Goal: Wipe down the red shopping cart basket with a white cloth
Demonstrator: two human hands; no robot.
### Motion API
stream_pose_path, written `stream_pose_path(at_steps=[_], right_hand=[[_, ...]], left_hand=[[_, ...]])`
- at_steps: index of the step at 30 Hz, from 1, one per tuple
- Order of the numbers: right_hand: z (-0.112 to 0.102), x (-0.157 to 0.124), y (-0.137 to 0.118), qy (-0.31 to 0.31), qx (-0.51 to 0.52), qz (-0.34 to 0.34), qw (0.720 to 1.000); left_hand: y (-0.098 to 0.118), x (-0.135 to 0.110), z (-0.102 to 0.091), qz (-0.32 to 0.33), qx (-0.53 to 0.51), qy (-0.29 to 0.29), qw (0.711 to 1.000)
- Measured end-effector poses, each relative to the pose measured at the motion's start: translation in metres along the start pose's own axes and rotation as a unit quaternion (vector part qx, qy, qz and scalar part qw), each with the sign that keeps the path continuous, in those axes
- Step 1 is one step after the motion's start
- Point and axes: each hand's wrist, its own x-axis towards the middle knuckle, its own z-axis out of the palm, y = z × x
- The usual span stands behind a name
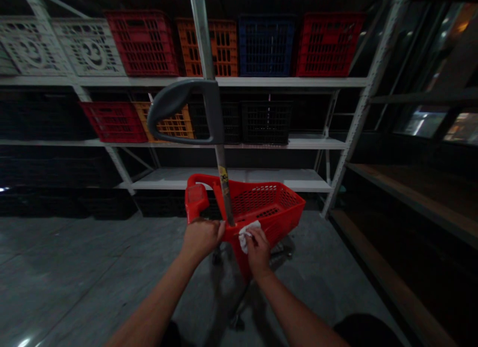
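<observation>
A red plastic shopping basket on wheels stands on the floor in front of me. Its metal pole rises to a grey handle. My left hand is closed around the near rim of the basket at the foot of the pole. My right hand presses a small white cloth against the red rim just right of the pole, fingers bent over it.
White metal shelving behind the basket carries red, orange, blue, black and white crates. A low wooden shelf runs along the right. The grey concrete floor stretches out to the left.
</observation>
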Motion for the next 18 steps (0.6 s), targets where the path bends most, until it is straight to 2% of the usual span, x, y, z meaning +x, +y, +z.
stream_pose_path(at_steps=[4,6,9,12,14,18], right_hand=[[-0.002,0.006,0.009,-0.025,-0.032,-0.046,0.998],[-0.012,0.012,0.02,-0.019,-0.052,-0.043,0.998],[-0.04,0.027,0.039,0.058,-0.091,-0.005,0.994],[-0.067,0.047,0.043,0.113,-0.107,0.003,0.988],[-0.07,0.058,0.033,0.084,-0.1,-0.01,0.991],[-0.039,0.056,0.006,-0.105,-0.055,-0.039,0.992]], left_hand=[[-0.004,-0.002,0.002,0.014,0.014,0.01,1.0],[-0.007,-0.003,0.003,0.021,0.016,0.015,1.0],[-0.012,-0.005,0.006,0.027,0.012,0.018,0.999],[-0.017,-0.007,0.008,0.033,0.008,0.014,0.999],[-0.019,-0.008,0.008,0.031,0.007,0.011,0.999],[-0.021,-0.009,0.006,0.015,0.005,0.006,1.0]])
